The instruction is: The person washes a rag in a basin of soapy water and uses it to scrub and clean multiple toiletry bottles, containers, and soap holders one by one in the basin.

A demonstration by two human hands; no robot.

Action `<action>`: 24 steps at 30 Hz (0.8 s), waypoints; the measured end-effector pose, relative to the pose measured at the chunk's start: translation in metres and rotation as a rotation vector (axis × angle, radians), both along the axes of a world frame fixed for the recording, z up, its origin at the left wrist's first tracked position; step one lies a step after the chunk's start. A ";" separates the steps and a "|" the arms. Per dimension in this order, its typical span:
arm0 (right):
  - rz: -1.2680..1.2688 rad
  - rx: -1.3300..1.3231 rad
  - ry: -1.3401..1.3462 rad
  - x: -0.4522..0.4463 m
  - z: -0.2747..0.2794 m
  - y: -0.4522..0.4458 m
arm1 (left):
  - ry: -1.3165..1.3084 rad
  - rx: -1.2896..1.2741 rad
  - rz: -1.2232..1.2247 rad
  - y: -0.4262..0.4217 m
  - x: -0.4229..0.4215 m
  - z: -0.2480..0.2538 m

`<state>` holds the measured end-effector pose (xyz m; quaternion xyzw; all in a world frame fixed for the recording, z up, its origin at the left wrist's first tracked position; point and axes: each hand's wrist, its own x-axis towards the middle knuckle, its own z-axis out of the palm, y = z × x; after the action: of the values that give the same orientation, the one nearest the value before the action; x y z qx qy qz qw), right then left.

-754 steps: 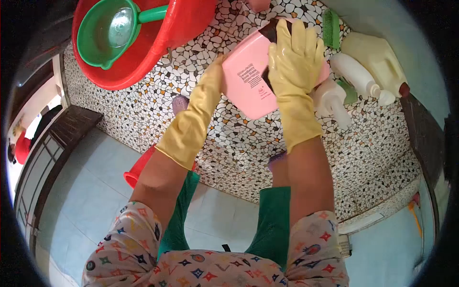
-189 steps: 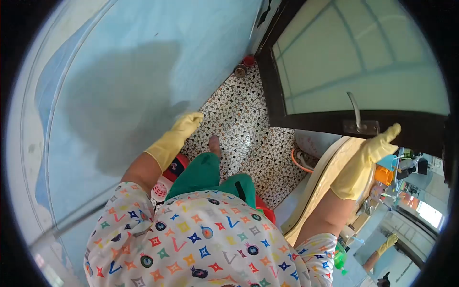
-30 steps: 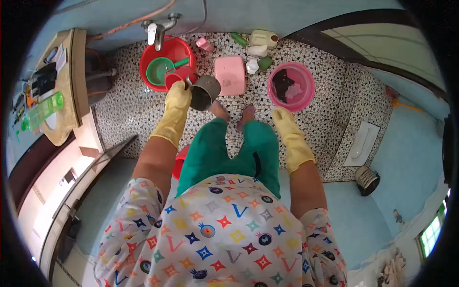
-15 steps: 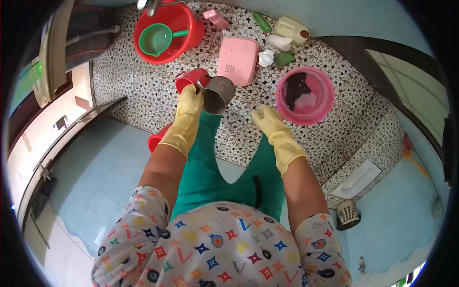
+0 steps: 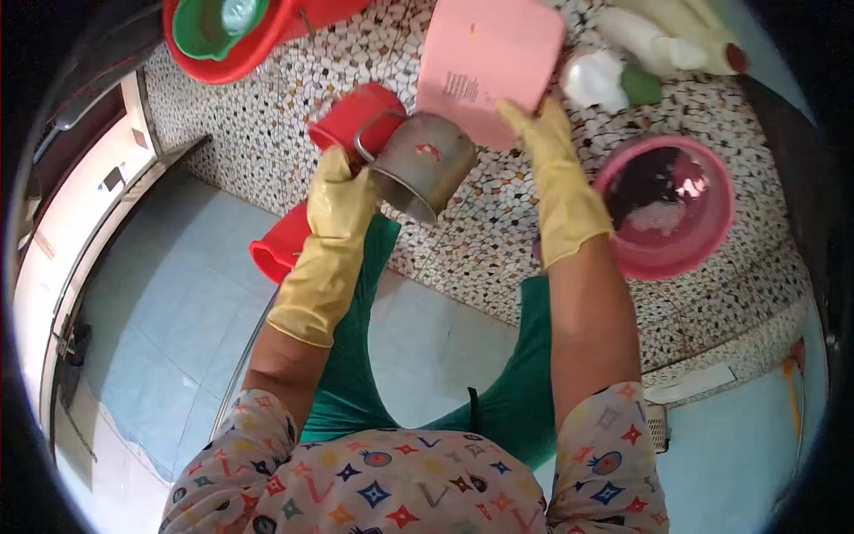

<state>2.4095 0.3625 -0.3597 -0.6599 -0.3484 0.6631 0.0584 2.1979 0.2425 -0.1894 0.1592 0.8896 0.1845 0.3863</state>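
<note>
My left hand [image 5: 340, 196], in a yellow rubber glove, is closed at the rim of a dull metal mug [image 5: 429, 160], which is tilted with its mouth toward me. Right beside that mug is a red mug [image 5: 360, 120], lying against the back of my fingers; whether I also grip it I cannot tell. My right hand [image 5: 553, 156], gloved too, is at the near right corner of a pink plastic box [image 5: 489, 58]. Its thumb lies over the box's face, with the fingers apart from it at the side edge; they are partly blurred.
To the right stands a pink basin [image 5: 716, 227] with dark liquid and suds. Bottles [image 5: 663, 44], a white item [image 5: 594, 80] and a green one [image 5: 640, 86] lie at the back. At left are a red tub [image 5: 253, 64] with a green dipper [image 5: 197, 36] and another red container [image 5: 289, 240].
My right hand has moved forward from the floor beside the pink basin to the pink box, and its fingers have spread. My left hand keeps the metal mug. The view has leaned closer.
</note>
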 end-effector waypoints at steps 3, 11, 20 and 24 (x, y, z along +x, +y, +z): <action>-0.267 0.032 0.393 -0.006 -0.050 0.001 | 0.017 0.074 0.043 0.029 -0.004 0.002; 0.002 0.043 0.468 0.029 -0.051 -0.044 | 0.072 0.104 -0.012 0.057 -0.028 0.011; 1.152 -0.021 0.075 0.057 0.001 -0.151 | 0.152 0.109 -0.231 0.102 -0.019 0.018; 1.381 0.149 -0.027 0.054 -0.047 -0.250 | 0.118 0.173 -0.279 0.119 -0.011 0.022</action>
<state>2.4633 0.1122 -0.4068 -0.2897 -0.7338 0.5145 -0.3359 2.1871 0.3611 -0.1676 0.3244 0.8607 0.1955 0.3402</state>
